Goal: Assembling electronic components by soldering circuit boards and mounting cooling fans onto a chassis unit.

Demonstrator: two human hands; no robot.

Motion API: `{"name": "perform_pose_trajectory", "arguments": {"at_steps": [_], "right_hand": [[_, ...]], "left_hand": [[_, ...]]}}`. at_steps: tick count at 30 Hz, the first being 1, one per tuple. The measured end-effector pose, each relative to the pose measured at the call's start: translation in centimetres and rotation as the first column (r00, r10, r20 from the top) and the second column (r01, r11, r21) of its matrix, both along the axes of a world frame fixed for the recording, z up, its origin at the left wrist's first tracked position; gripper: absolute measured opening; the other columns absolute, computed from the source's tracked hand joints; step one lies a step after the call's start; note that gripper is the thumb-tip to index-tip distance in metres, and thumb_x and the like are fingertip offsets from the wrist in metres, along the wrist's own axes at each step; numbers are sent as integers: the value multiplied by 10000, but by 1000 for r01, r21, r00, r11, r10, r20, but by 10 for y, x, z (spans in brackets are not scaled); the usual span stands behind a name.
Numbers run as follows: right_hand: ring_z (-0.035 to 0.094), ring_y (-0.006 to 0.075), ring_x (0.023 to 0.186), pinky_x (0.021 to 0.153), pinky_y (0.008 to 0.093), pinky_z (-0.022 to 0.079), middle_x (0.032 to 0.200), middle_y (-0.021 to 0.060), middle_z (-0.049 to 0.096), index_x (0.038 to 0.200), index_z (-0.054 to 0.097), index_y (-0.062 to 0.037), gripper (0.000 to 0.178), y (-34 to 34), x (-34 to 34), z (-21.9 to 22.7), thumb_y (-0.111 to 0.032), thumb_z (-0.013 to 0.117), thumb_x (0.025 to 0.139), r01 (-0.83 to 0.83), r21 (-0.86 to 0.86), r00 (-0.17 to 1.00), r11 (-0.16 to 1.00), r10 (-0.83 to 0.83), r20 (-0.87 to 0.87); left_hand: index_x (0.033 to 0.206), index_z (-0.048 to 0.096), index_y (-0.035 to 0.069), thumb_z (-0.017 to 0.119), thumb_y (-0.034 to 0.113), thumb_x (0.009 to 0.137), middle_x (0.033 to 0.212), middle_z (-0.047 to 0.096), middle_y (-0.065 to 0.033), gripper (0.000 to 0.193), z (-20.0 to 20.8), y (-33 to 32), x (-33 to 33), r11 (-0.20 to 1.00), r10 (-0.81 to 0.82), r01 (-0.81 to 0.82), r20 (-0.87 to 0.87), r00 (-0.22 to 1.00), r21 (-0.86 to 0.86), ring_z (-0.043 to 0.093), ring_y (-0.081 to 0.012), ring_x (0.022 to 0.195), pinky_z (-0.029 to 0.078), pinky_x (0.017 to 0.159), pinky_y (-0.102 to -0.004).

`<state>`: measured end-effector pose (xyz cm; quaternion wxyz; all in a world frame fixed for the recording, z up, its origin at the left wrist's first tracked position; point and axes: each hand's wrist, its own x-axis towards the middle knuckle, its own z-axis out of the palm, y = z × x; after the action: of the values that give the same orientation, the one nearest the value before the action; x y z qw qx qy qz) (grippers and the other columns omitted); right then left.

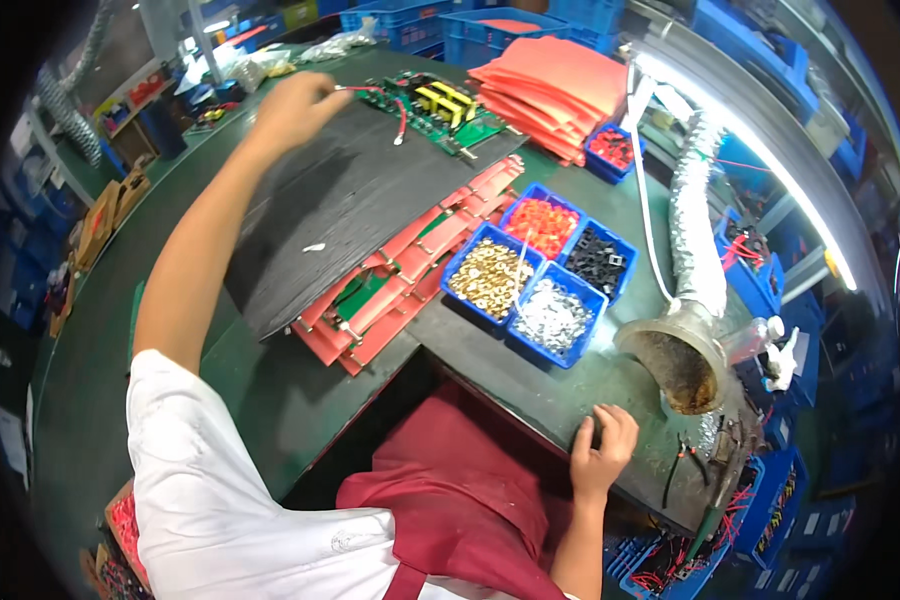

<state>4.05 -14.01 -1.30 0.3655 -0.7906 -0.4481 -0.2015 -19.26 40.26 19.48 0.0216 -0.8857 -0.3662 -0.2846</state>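
At the far side of the bench my left hand [300, 108] is closed, thumb and fingers pinching the end of a red wire [355, 89]. That wire comes off a green circuit board [477, 130] with yellow-wrapped parts, lying on a black sheet [340, 190]. Another red wire [402, 125] with a white end hangs over the sheet. Under the sheet is a stack of pink sheets [400, 275] with green boards between them. My right hand [605, 450] rests at the bench's near edge, fingers loosely curled and apart, holding nothing; pliers [678, 465] lie to its right.
Blue bins hold brass-coloured parts [488, 275], silver parts [552, 318], red parts [540, 225] and black parts [598, 258]. A fume duct funnel [675, 350] stands at the right. Pink sheets [555, 85] are piled at the back, beside a small blue bin [610, 168].
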Motion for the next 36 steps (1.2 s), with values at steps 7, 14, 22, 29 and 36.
{"name": "perform_pose_trajectory", "arguments": {"at_steps": [7,14,22,29,36], "right_hand": [[649,368,1090,962,481,504,1092,136,699,1067,705,-57,233,-19,22,19,-90,755,841,50,-39,998,998,-51,-25],[654,348,1084,944,465,510,1080,120,700,1046,707,-55,226,-46,47,38,-112,769,836,75,-39,996,996,-77,-52],[651,346,1077,940,465,504,1071,122,699,1050,705,-55,238,-64,44,47,-99,774,826,40,-13,998,999,-41,-43],[662,350,1098,973,434,513,1119,170,704,1125,701,-21,232,-95,39,63,-50,739,898,57,247,973,967,2,-233],[513,434,1360,1131,613,404,1450,204,532,1374,511,-139,622,-125,10,147,-361,845,899,-263,376,950,889,170,263]], "left_hand": [[1044,742,24,695,589,899,1154,702,-216,585,-14,-50,205,995,-45,55,-120,992,80,706,-425,1025,567,892,-527],[1152,641,-5,610,258,1009,1254,661,-264,301,-39,-71,236,993,-45,32,113,993,118,701,-460,1036,574,849,-566],[1086,661,-64,573,238,1073,1373,644,-269,314,18,-45,171,820,-290,-198,687,666,538,640,-416,1178,492,1004,-474],[1119,668,-42,562,161,1064,1060,743,-127,236,123,-178,93,942,-307,53,789,533,330,713,-240,944,549,844,-353],[1348,613,17,554,273,1060,1255,704,-130,391,57,-414,91,205,324,945,929,179,-254,726,-278,1077,619,954,-438]]}}
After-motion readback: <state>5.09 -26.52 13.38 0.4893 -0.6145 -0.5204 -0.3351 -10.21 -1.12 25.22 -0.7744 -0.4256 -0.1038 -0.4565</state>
